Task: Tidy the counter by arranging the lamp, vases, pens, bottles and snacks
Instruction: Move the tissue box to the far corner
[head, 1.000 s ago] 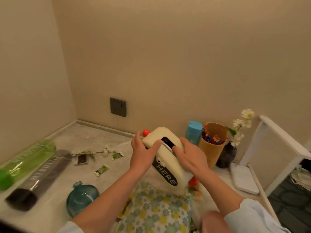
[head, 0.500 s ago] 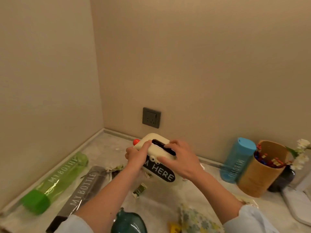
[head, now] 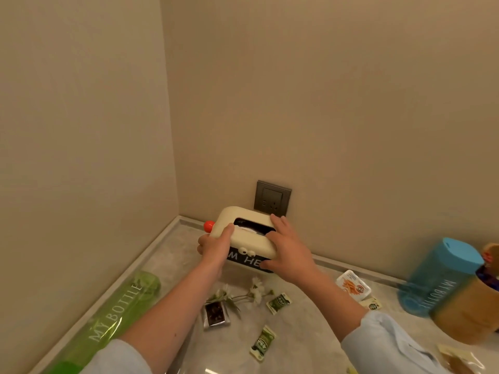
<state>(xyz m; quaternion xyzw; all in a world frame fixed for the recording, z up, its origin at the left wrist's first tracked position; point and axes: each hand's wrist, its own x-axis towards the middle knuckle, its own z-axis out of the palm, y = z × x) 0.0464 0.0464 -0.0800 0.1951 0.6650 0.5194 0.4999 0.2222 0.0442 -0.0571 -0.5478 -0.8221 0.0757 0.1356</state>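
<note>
Item: cream rounded plastic tissue box (head: 249,240) with a black base, at the centre of the frame, at the back of the pale marble counter (head: 297,327) under the grey wall socket (head: 272,198). Our left hand (head: 214,248) curls round its left end, and our right hand (head: 289,252) clasps its right end. We judge it light, stiff and smooth — best held at both ends. Just in front lie a white flower sprig (head: 243,292) and green snack packets (head: 279,303). A green translucent bottle (head: 118,311) lies lower left, and a blue lidded bottle (head: 437,279) stands at right — neither obstructs.
</note>
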